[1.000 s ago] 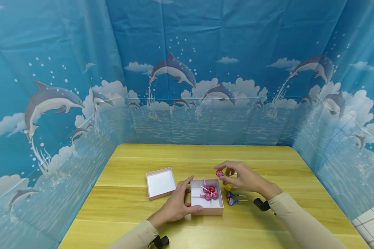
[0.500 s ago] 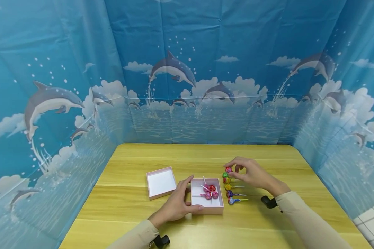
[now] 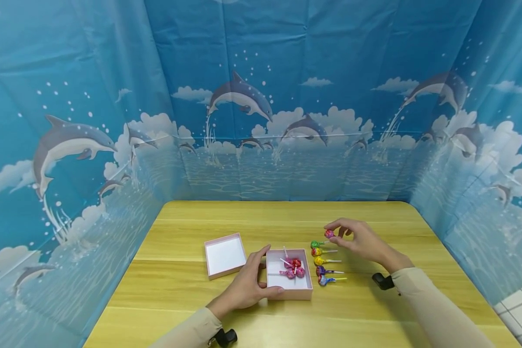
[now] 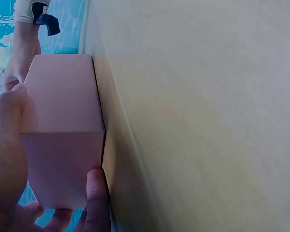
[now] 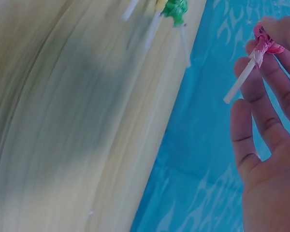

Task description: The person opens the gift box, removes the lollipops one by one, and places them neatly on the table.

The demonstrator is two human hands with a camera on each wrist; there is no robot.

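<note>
My left hand (image 3: 245, 282) grips the pink square box (image 3: 289, 295) at its left side, thumb along the front edge. In the left wrist view, thumb and fingers (image 4: 97, 193) lie around the box's pink walls. Several pink and red lollipops (image 3: 290, 273) lie inside. To the right, above the table, my right hand (image 3: 363, 244) pinches a pink-red lollipop (image 3: 329, 234) by its wrapped head between thumb and fingertips. Its white stick (image 5: 240, 83) points down in the right wrist view. Below that hand, a green lollipop (image 3: 316, 244) heads a column of several others.
The white-lined box lid (image 3: 224, 255) lies left of the box, inside facing up. Yellow (image 3: 319, 261), purple (image 3: 323, 271) and blue (image 3: 324, 280) lollipops lie in the column, sticks to the right. A dolphin-print curtain (image 3: 261, 179) surrounds the wooden table (image 3: 191, 319).
My right hand has carried the pink-red lollipop from near the box's back right corner rightward and away, uncovering the column of lollipops. My left hand and the box have stayed put.
</note>
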